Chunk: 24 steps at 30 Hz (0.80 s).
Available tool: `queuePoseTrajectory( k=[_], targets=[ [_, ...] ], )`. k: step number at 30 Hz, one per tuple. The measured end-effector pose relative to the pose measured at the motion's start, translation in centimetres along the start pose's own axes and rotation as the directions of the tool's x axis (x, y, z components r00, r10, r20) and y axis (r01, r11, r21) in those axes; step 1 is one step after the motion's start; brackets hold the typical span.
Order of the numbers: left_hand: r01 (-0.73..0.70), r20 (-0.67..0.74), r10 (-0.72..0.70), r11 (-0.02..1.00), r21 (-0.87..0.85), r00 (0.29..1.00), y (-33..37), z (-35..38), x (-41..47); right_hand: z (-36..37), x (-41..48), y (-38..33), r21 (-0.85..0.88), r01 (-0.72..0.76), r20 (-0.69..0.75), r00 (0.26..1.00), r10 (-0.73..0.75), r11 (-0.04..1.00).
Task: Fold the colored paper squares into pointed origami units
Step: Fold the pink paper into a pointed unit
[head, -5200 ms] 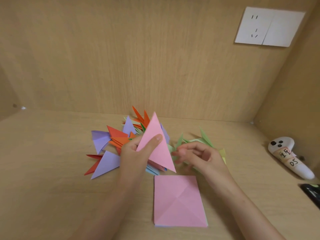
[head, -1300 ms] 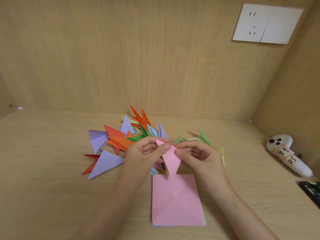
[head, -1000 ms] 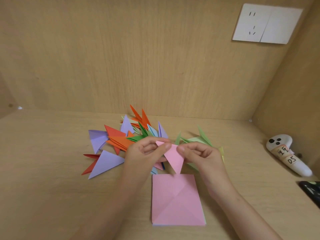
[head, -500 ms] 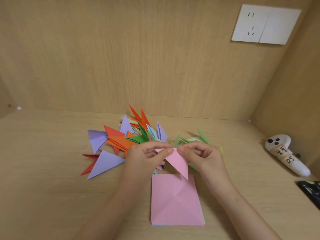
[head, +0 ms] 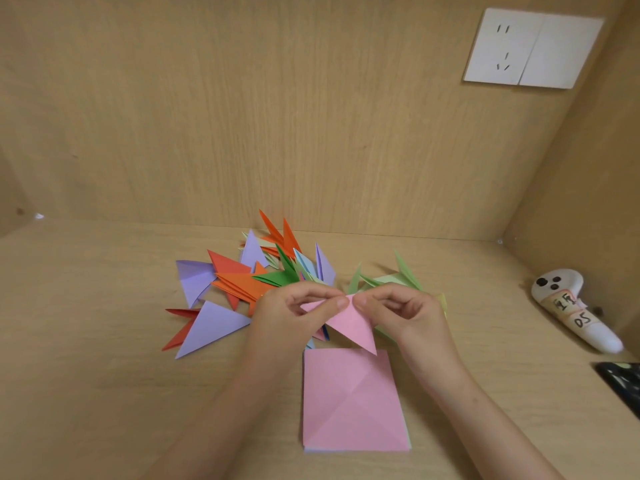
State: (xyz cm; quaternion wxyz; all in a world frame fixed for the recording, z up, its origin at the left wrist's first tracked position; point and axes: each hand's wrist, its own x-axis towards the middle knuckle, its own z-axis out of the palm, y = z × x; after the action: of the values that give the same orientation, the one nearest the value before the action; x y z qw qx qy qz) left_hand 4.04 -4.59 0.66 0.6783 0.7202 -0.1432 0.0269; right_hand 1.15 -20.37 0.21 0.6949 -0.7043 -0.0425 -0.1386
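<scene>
A folded pink paper triangle (head: 353,323) hangs above the wooden desk, its long point aimed down and to the right. My left hand (head: 287,317) pinches its upper left edge between thumb and fingers. My right hand (head: 405,313) pinches the top corner from the right. Just below lies a stack of flat paper squares (head: 351,403) with a creased pink sheet on top. Behind my hands sits a pile of finished pointed units (head: 249,278) in orange, red, purple, green and blue, and a pale green cluster (head: 391,277).
A white controller (head: 571,306) with a handwritten label lies at the right by the side wall. A dark object (head: 623,382) shows at the right edge. A white wall socket (head: 533,48) is on the back panel. Wooden walls enclose the desk behind and to the right.
The large pink triangle held up in my left hand has become a smaller folded one pinched by both hands. Over the last second its lower point swung to the right.
</scene>
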Motion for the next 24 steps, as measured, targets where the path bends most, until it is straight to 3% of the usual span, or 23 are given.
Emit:
queuePoseTrajectory(
  k=[7, 15, 24],
  targets=[
    [-0.028, -0.077, 0.026, 0.999, -0.03, 0.997, -0.22, 0.11, 0.1, 0.29, -0.08, -0.16, 0.013, -0.05, 0.015, 0.999, 0.05, 0.999],
    [-0.034, -0.006, 0.034, 0.999, -0.024, 0.999, -0.16, 0.06, 0.12, 0.56, -0.35, -0.14, -0.089, -0.021, 0.052, 0.998, 0.026, 0.996],
    [-0.061, -0.128, 0.052, 0.996, -0.063, 0.99, 0.23, 0.09, 0.07, 0.62, -0.36, -0.15, -0.07, -0.054, 0.081, 0.995, 0.059, 0.996]
  ],
)
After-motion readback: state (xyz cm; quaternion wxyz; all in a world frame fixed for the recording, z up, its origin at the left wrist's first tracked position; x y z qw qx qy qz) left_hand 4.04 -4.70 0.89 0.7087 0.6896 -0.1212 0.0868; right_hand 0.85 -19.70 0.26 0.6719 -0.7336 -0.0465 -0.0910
